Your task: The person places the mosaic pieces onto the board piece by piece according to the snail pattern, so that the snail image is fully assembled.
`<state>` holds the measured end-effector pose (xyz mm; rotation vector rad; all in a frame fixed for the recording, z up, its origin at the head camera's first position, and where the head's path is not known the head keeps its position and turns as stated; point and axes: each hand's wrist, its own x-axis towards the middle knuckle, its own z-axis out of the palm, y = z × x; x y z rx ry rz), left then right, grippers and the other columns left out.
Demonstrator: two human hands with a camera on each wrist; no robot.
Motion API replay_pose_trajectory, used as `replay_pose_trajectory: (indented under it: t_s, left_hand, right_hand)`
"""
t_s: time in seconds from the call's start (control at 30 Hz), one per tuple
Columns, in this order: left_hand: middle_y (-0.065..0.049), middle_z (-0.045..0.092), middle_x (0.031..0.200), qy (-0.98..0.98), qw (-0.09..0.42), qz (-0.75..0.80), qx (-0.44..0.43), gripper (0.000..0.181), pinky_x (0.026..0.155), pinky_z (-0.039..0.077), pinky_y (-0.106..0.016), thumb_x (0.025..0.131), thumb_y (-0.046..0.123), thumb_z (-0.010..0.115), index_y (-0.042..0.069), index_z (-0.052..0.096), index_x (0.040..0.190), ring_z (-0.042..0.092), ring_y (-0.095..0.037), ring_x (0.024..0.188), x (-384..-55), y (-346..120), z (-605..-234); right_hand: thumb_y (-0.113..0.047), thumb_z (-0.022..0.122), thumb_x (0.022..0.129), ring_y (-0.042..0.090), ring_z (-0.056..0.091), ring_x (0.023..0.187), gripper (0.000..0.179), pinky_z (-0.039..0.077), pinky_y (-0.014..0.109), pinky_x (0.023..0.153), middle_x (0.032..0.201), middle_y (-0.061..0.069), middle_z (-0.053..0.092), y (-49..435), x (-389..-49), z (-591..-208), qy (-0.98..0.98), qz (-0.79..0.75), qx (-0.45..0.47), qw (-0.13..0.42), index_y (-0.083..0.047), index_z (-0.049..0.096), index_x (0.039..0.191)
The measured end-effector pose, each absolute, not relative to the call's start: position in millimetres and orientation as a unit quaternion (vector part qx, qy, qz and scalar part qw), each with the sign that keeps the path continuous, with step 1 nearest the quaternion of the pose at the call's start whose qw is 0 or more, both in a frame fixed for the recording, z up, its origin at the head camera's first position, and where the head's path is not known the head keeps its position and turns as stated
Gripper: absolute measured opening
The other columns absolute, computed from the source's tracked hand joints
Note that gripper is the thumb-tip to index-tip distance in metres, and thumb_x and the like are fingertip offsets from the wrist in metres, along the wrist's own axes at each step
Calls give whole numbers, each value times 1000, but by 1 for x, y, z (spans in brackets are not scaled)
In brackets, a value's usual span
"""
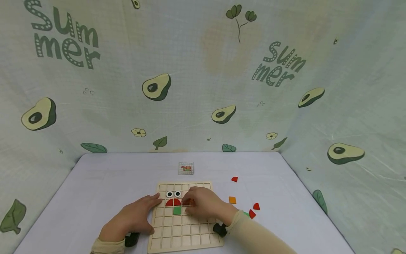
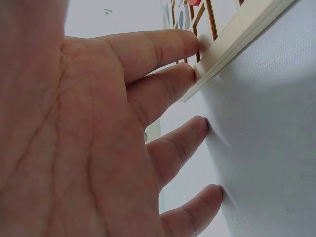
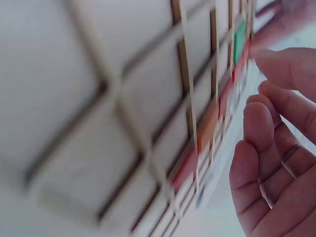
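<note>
A wooden grid board (image 1: 163, 243) lies in front of me. On its upper left sit two eye pieces (image 1: 169, 194), two red quarter-circles (image 1: 170, 203) and a green square (image 1: 177, 210). My left hand (image 1: 134, 215) touches the board's left edge, fingers extended and spread in the left wrist view. Over the upper middle cells is my right hand (image 1: 206, 203), fingers bent, fingertips beside the red pieces. The right wrist view shows a gap between thumb and fingers, with no piece visible there. That hand partly covers an orange piece (image 3: 208, 129) and a red piece (image 3: 187, 170) on the board.
A small picture card (image 1: 185, 168) lies beyond the board. Right of the board are an orange square (image 1: 232, 200), a lone red quarter-circle (image 1: 234, 179), two more red quarter-circles (image 1: 256, 206) and a green piece (image 1: 246, 214) partly behind my right forearm.
</note>
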<state>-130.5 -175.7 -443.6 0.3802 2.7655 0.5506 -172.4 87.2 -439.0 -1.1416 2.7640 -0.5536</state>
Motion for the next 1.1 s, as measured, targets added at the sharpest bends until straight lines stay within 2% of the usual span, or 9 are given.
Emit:
replay_pose_trajectory:
  t_s: [0.37, 0.5, 0.73, 0.97, 1.1]
  left_hand:
    - [-3, 46, 151, 962, 140, 191, 133, 90, 97, 42, -64, 56, 28, 95, 13, 60, 138, 40, -36, 138, -129, -175, -443]
    - [-3, 46, 151, 962, 138, 190, 136, 90, 97, 42, -64, 56, 27, 94, 13, 60, 138, 40, -36, 138, -129, -175, -444]
    - [-3, 46, 151, 962, 139, 193, 135, 90, 98, 42, -63, 56, 27, 94, 13, 60, 138, 40, -36, 138, -128, -175, -443]
    - [-3, 46, 151, 962, 138, 192, 133, 90, 98, 41, -64, 56, 27, 94, 13, 60, 138, 40, -36, 138, -128, -175, -443]
    - [-3, 47, 151, 962, 137, 192, 135, 90, 98, 41, -63, 56, 27, 94, 12, 60, 138, 40, -36, 138, -128, -176, -444]
  right_hand:
    - [-14, 76, 86, 13, 59, 77, 22, 50, 24, 67, 95, -5, 65, 160, -188, -425, 929, -218, -298, 36, -10, 75, 108]
    - [-13, 78, 85, 14, 58, 80, 23, 51, 25, 68, 94, -6, 64, 182, -188, -427, 937, -209, -277, 30, -9, 75, 107]
    - [-14, 77, 86, 15, 58, 79, 24, 49, 26, 69, 96, -5, 64, 206, -181, -434, 935, -208, -280, 69, -10, 74, 109]
    - [-15, 79, 82, 7, 55, 75, 26, 48, 24, 66, 94, -13, 60, 212, -168, -440, 920, -231, -291, 124, -19, 74, 108]
    - [-16, 81, 80, 6, 55, 75, 28, 48, 22, 67, 94, -14, 59, 211, -163, -444, 916, -224, -306, 134, -21, 74, 106]
